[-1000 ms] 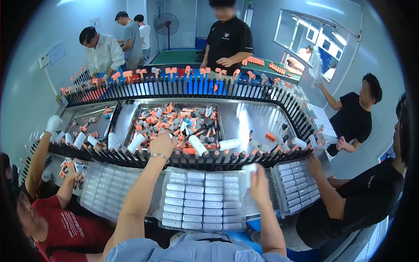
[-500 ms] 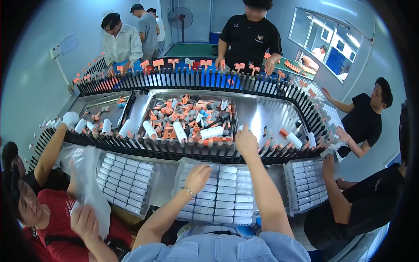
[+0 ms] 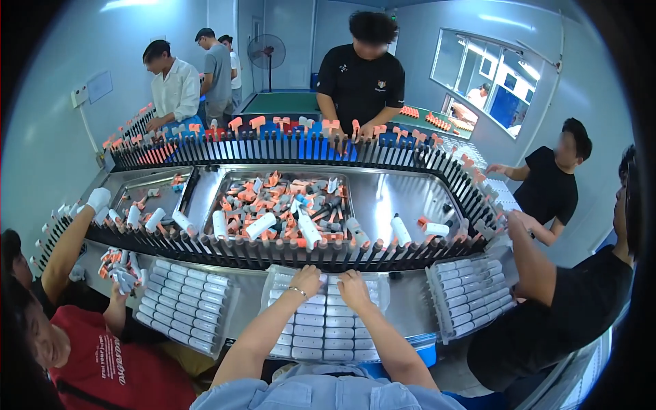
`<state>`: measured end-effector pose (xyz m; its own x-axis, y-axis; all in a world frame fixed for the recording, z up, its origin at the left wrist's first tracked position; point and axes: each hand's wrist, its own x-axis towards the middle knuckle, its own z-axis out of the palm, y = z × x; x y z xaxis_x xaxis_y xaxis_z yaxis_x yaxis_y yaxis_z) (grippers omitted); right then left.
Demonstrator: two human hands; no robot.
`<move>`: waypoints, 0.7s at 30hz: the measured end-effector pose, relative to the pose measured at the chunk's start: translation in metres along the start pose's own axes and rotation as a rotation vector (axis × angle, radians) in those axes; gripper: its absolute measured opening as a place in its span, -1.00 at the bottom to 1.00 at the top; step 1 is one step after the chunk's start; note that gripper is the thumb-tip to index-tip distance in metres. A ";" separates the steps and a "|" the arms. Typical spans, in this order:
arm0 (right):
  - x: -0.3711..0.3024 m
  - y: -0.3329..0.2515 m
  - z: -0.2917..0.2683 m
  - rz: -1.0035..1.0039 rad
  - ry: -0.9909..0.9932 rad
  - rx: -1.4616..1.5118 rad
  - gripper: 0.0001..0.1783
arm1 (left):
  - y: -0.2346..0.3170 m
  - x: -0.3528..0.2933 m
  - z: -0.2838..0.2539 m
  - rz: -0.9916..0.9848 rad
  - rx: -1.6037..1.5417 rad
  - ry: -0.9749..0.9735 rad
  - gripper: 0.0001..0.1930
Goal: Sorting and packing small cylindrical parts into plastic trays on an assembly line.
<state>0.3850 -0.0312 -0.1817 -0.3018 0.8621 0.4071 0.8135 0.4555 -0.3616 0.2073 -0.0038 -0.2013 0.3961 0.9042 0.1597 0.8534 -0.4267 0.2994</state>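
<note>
From my remote seat I have both bare hands at the far edge of the tray [image 3: 385, 287] of white pieces [image 3: 309, 334], which lies on the metal table [image 3: 247, 298] directly in front of the wearer's body. The left forearm slants up and to the right, the right one up and to the left, so they close in on each other toward the wrists. I see the left hand [image 3: 307, 280] back upward, fingers bent forward, a bracelet [image 3: 297, 292] around its wrist. The right hand [image 3: 353, 288] is just beside it, apart, its fingers reaching forward and curling down. Fingertips and palms are hidden, so I cannot tell whether either hand grasps a piece. Just beyond the fingers runs a row of black posts [image 3: 333, 258], with white covers [image 3: 308, 231] slanting along it.
</note>
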 end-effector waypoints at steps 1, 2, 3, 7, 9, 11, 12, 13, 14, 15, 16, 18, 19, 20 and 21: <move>0.001 -0.001 0.003 0.002 0.005 0.004 -0.82 | 0.000 -0.002 -0.004 0.029 -0.026 0.001 -0.73; 0.003 -0.003 0.007 0.053 -0.056 -0.059 -0.80 | 0.001 -0.005 -0.007 0.057 -0.052 0.002 -0.66; 0.007 -0.003 0.008 0.099 -0.115 -0.124 -0.78 | 0.002 -0.011 -0.012 0.024 -0.141 0.072 -0.61; 0.015 0.004 0.012 0.125 -0.158 -0.172 -0.74 | 0.032 -0.028 -0.055 -0.222 -0.535 0.532 -0.68; 0.015 0.009 0.013 0.165 -0.161 -0.182 -0.69 | 0.043 -0.018 -0.095 -0.313 -0.571 0.686 -0.63; 0.016 0.013 0.016 0.175 -0.217 -0.182 -0.66 | 0.042 0.000 -0.124 -0.384 -0.481 0.685 -0.59; 0.017 0.014 0.017 0.167 -0.229 -0.166 -0.65 | 0.033 0.013 -0.127 -0.380 -0.478 0.705 -0.59; 0.018 0.016 0.015 0.164 -0.280 -0.169 -0.66 | 0.037 0.022 -0.141 -0.456 -0.393 0.587 -0.58; 0.019 0.018 0.014 0.163 -0.283 -0.171 -0.66 | 0.035 0.033 -0.141 -0.484 -0.297 0.542 -0.58; 0.020 0.016 0.013 0.144 -0.312 -0.179 -0.66 | 0.030 0.043 -0.137 -0.510 -0.200 0.496 -0.58; 0.019 0.015 0.011 0.132 -0.339 -0.187 -0.66 | 0.028 0.051 -0.136 -0.544 -0.108 0.453 -0.58; 0.016 0.012 0.007 0.089 -0.324 -0.232 -0.67 | 0.026 0.060 -0.138 -0.611 -0.114 0.411 -0.58; 0.015 0.012 0.005 0.055 -0.309 -0.245 -0.67 | 0.022 0.063 -0.144 -0.674 -0.074 0.323 -0.58; 0.012 0.014 0.006 0.013 -0.217 -0.172 -0.69 | 0.012 0.067 -0.143 -0.730 -0.110 0.313 -0.58; 0.006 0.017 0.001 0.032 -0.213 -0.179 -0.69 | 0.014 0.069 -0.154 -0.788 -0.123 0.242 -0.57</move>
<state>0.3966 -0.0177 -0.1861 -0.3572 0.9112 0.2054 0.8932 0.3975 -0.2100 0.1943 0.0497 -0.0417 -0.3974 0.9160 0.0545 0.8017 0.3177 0.5063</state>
